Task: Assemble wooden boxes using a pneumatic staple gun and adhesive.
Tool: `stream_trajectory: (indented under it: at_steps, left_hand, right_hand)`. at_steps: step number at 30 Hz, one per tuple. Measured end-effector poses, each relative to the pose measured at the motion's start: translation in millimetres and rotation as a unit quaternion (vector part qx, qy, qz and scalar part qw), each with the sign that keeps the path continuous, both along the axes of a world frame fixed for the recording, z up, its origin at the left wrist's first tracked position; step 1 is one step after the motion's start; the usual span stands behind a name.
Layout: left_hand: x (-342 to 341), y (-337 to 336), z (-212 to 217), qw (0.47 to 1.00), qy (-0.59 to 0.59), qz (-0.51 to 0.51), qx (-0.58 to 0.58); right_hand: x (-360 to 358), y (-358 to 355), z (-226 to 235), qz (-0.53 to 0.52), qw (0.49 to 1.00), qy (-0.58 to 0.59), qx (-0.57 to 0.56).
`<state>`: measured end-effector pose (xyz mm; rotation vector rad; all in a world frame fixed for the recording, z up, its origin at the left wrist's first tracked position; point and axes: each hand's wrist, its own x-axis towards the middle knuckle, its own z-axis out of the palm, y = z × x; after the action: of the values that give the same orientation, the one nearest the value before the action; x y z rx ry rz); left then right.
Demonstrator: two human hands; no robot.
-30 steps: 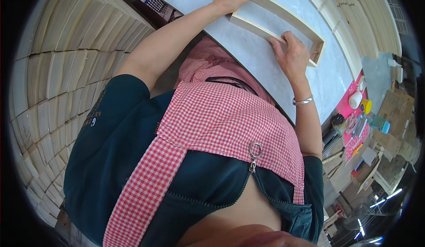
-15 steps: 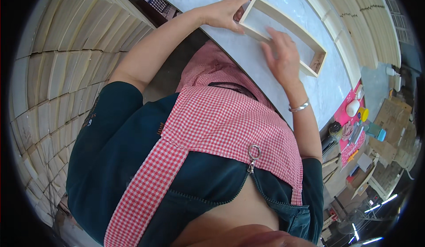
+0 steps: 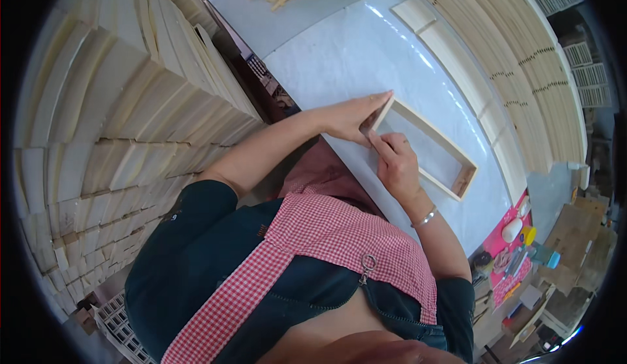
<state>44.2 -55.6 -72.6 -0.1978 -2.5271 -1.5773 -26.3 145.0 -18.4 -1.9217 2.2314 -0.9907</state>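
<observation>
pale rectangular wooden frame, lying flat on the white glossy tabletop, appears to be having its near short end squared or pressed home, and steady inward pressure is judged to be called for next. left hand is laid flat, fingers straight, against that end's outer face, while right hand is curled, fingertips pressed on the adjoining corner; nothing is pinched or lifted.
</observation>
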Motion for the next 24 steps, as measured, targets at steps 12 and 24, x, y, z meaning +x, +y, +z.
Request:
stream_trajectory:
  at_steps: [12,24]
  left_hand:
    - [2,-5,11,0.997,-0.07,-0.026,0.0]
    - [-7,-6,24,0.986,-0.156,-0.039,0.032]
  right_hand:
    - [-115,-203,24,-0.067,0.996,-0.046,-0.046]
    - [-170,-347,-46,-0.24,0.965,-0.081,0.066]
